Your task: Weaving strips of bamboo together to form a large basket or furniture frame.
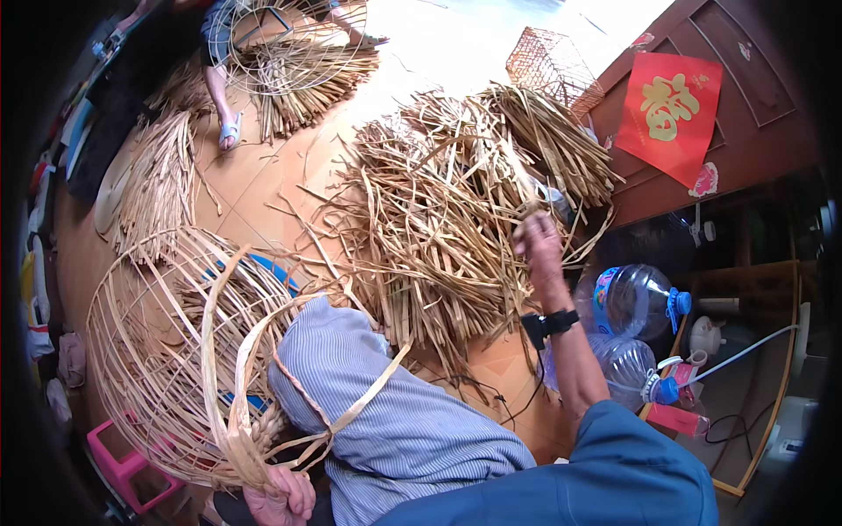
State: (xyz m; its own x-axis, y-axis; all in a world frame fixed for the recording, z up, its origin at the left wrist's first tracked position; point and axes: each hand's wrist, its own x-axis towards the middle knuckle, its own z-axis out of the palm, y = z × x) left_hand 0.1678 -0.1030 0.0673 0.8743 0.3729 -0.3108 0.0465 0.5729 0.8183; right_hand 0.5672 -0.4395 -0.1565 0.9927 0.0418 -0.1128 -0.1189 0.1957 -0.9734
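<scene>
My left hand [281, 496] is closed round flat dried plant strips [230, 421] at the lower rim of a half-woven basket [145, 351]. The basket's frame of thin bent rods lies tilted against my left leg in striped cloth, with a braided edge near my hand. Long loose strips and a twisted cord cross over my knee. My right arm, with a black wristband, stretches forward. At the right side of a big heap of dried stalks [430, 219], my right hand [539, 248] has its fingers curled on some stalks; the fingertips are partly hidden.
Large plastic bottles [636, 302] lie to the right, beside a brown door with a red paper sign [671, 114]. A pink stool [132, 465] stands lower left. Another person's leg [219, 92] and a second rod frame [289, 44] are at the far left, among more stalk bundles.
</scene>
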